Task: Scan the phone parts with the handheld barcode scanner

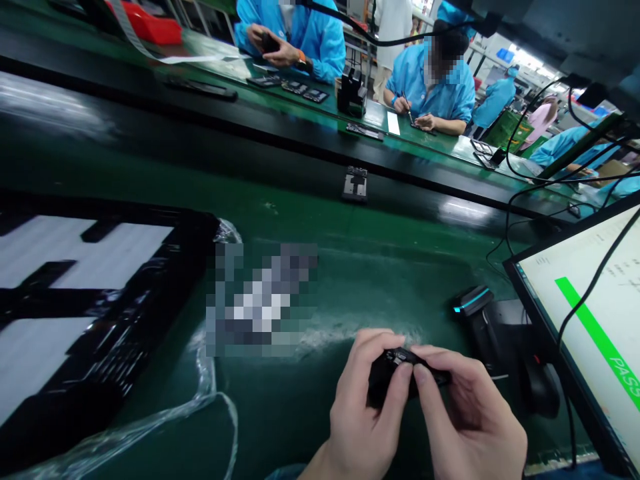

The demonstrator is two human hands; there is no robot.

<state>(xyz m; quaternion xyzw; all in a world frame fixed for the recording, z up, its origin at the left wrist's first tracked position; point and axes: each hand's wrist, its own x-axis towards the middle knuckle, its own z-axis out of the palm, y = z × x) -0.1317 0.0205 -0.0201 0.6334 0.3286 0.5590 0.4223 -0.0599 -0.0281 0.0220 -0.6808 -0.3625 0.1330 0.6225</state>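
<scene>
In the head view, my left hand (364,403) and my right hand (470,413) grip a black phone part (381,379) between them, low and right of centre. Both thumbs press near its upper edge, where small shiny components show. The fingers cover most of its surface, so its full shape is hidden. It is held tilted above the green bench (310,407). To the left on the bench lies a blurred-out grey and white item (265,293), apart from both hands.
At left sits a black tray (165,280) with clear plastic wrap (205,367). A scanner on a stand (475,303) and a monitor reading PASS (590,313) stand at right. Beyond, a dark conveyor (280,143) carries a phone assembly (355,185); co-workers (435,80) sit across it.
</scene>
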